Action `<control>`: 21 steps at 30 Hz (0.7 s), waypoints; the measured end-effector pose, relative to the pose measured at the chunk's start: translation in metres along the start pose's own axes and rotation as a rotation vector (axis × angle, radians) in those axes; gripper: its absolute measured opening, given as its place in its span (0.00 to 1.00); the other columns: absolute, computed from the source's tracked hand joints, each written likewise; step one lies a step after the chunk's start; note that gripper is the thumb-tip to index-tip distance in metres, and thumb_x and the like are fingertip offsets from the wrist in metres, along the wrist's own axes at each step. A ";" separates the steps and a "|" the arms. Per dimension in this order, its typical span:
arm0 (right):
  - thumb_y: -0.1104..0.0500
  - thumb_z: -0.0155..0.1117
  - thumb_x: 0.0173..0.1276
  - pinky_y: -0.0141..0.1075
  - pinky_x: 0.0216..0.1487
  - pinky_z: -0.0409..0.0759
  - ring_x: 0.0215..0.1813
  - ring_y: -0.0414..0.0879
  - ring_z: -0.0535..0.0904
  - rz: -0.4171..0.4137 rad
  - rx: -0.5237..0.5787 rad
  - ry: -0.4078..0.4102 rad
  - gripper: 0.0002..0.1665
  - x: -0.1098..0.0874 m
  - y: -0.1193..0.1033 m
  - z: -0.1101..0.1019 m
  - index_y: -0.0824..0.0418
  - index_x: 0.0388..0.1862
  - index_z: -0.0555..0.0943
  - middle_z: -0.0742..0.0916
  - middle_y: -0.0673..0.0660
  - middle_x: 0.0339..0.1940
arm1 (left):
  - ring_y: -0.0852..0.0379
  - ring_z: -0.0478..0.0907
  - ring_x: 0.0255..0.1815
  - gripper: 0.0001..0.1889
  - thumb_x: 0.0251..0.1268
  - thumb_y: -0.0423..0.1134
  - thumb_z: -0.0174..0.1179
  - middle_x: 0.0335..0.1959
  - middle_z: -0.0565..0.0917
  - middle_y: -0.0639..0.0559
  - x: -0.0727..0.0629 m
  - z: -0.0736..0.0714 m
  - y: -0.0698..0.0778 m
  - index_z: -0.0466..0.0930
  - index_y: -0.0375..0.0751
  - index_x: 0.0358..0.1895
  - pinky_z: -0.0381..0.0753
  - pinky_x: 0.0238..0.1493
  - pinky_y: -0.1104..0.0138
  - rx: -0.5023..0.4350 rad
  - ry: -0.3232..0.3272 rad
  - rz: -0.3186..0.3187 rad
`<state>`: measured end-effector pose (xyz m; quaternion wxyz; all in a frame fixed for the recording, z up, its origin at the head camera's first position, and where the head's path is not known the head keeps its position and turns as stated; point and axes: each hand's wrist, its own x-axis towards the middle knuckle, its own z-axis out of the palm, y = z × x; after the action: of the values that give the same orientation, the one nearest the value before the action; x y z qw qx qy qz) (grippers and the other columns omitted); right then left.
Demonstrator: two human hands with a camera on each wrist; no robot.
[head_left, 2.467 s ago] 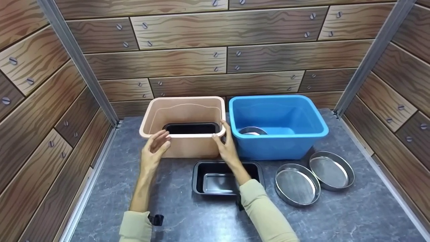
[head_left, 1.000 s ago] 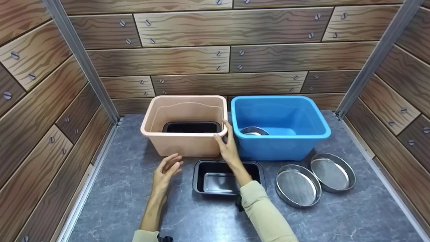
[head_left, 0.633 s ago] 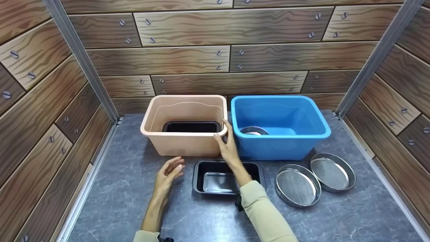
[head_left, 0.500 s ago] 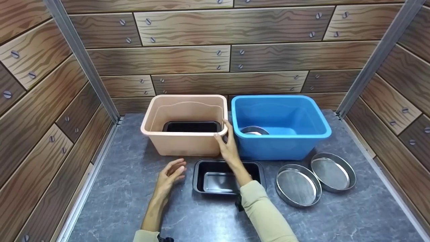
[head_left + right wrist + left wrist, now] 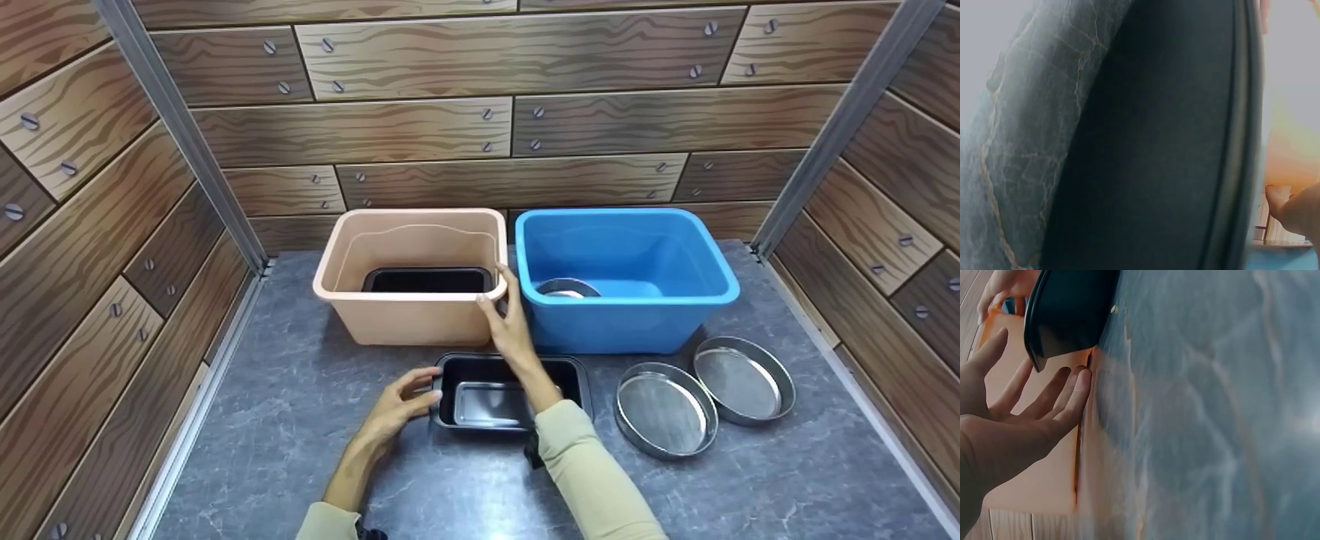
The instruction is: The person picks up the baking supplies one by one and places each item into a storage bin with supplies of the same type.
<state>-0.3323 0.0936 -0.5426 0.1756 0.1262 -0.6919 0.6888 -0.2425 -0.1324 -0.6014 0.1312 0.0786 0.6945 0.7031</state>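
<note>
A black loaf pan [image 5: 487, 405] lies on the table in front of the peach plastic tub [image 5: 412, 322]. At the pan's left end is my left hand [image 5: 401, 405], thumb and fingers spread apart at its rim. In the left wrist view those fingers [image 5: 1075, 396] are extended below the pan's corner [image 5: 1067, 315], not curled round it. My right hand [image 5: 511, 322] grips the front right corner of the tub's rim, its forearm crossing over the pan. Another black pan [image 5: 427, 280] stands inside the tub, mostly hidden by the front wall.
A blue plastic tub [image 5: 622, 326] stands right of the peach one, with a round metal pan [image 5: 568, 286] inside. Two more round pans, one nearer [image 5: 666, 411] and one farther [image 5: 742, 379], lie on the table to the right. Wood-patterned walls [image 5: 420, 135] enclose the back and sides.
My left hand has come down from the peach tub's front rim and moved right to the loaf pan's left end. The right hand stays on the tub's corner.
</note>
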 end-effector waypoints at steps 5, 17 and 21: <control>0.66 0.61 0.76 0.57 0.79 0.59 0.78 0.64 0.62 0.016 -0.001 0.001 0.39 0.000 0.003 0.000 0.69 0.81 0.58 0.63 0.72 0.81 | 0.42 0.75 0.65 0.27 0.71 0.41 0.68 0.75 0.68 0.31 0.002 0.005 -0.003 0.76 0.40 0.71 0.78 0.59 0.59 0.063 -0.045 -0.003; 0.63 0.63 0.76 0.55 0.79 0.60 0.79 0.58 0.63 0.009 0.001 -0.007 0.39 0.003 0.012 -0.001 0.63 0.81 0.59 0.63 0.69 0.82 | 0.43 0.67 0.72 0.32 0.69 0.31 0.67 0.77 0.67 0.37 0.009 0.011 -0.006 0.71 0.42 0.75 0.64 0.74 0.55 0.086 -0.153 0.022; 0.61 0.63 0.76 0.54 0.80 0.58 0.81 0.59 0.60 -0.007 -0.030 -0.008 0.39 0.003 0.013 -0.002 0.63 0.81 0.59 0.64 0.68 0.82 | 0.37 0.48 0.83 0.35 0.69 0.33 0.68 0.81 0.61 0.39 0.009 0.010 -0.004 0.68 0.45 0.77 0.43 0.80 0.38 0.191 -0.194 0.053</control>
<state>-0.3401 0.0957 -0.5529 0.1768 0.1287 -0.7024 0.6774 -0.2473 -0.1200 -0.6057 0.1710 0.1769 0.7401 0.6259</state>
